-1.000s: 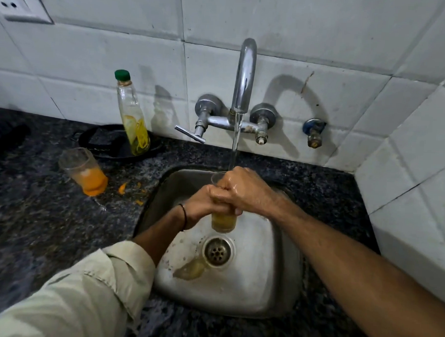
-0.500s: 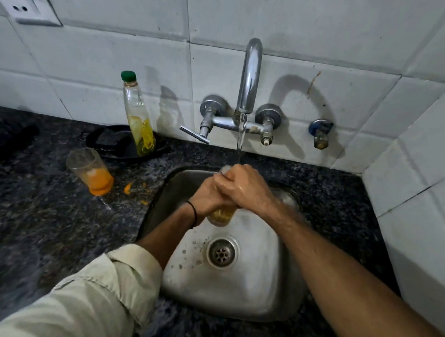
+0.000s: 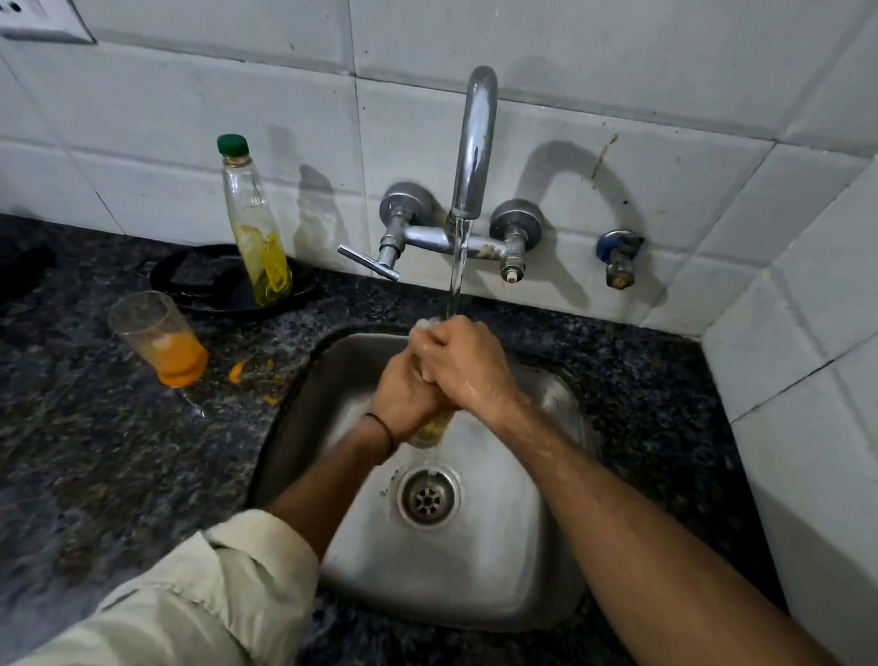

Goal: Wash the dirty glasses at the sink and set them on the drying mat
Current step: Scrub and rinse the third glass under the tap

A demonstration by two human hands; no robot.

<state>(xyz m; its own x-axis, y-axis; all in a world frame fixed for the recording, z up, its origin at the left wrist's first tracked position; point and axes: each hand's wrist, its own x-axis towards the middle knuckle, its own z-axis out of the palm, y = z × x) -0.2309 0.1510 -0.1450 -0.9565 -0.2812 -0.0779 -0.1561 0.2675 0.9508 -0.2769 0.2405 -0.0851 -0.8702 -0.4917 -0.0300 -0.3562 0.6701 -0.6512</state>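
A glass is gripped by both hands, left hand curled round its lower part, right hand closed over the upper part. It is held above the sink, under water running from the tap. A second glass with orange residue is seen on the counter left of the sink, near a bottle.

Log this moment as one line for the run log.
step: rinsing glass under running tap | left hand: grips glass | right hand: grips glass | second glass: dirty, on counter
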